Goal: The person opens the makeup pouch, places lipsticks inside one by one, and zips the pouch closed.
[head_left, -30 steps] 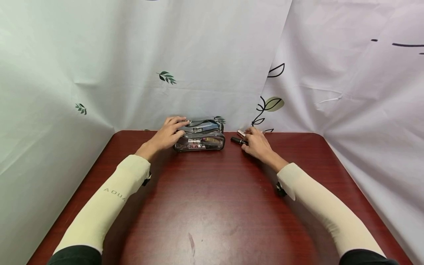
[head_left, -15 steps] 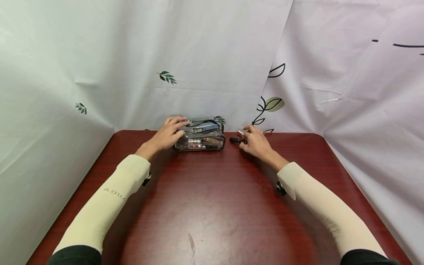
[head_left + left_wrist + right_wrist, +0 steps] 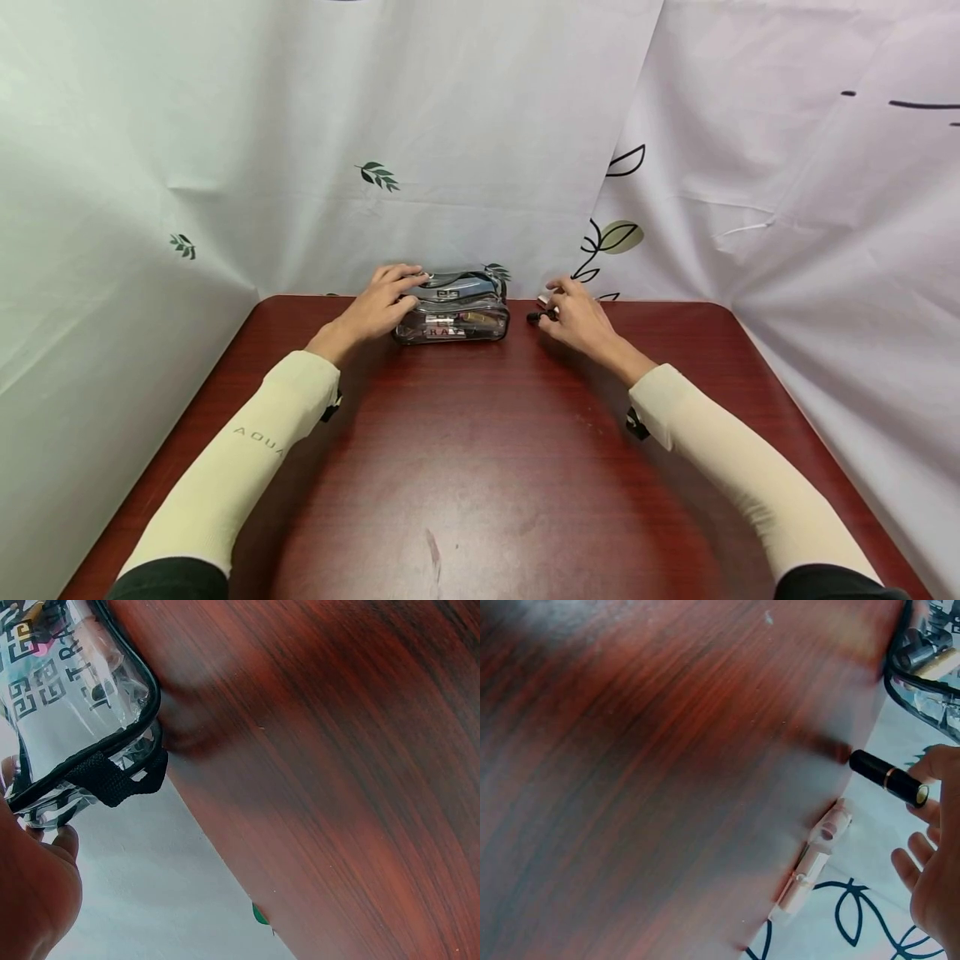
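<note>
At the table's far edge stands a clear zippered cosmetic bag (image 3: 487,323) with black piping and several small cosmetics inside. My left hand (image 3: 381,302) holds its left end, thumb at the front and fingers over the top. In the left wrist view, the bag's black fabric tab (image 3: 112,780) sticks out near that hand. To the right of the bag, my right hand (image 3: 579,321) pinches a black lipstick tube (image 3: 885,778) with gold trim between thumb and fingers. Its other fingers are spread apart.
A slim pale pink cosmetic tube (image 3: 810,862) with a clear end lies along the table's far edge, beside the right hand. The reddish-brown wooden table (image 3: 480,442) meets white printed cloth (image 3: 480,142) behind and at both sides.
My right hand has shifted slightly left and away from me, and the lipstick tube has turned in its fingers, showing shorter in the head view. The left hand and bag stay put.
</note>
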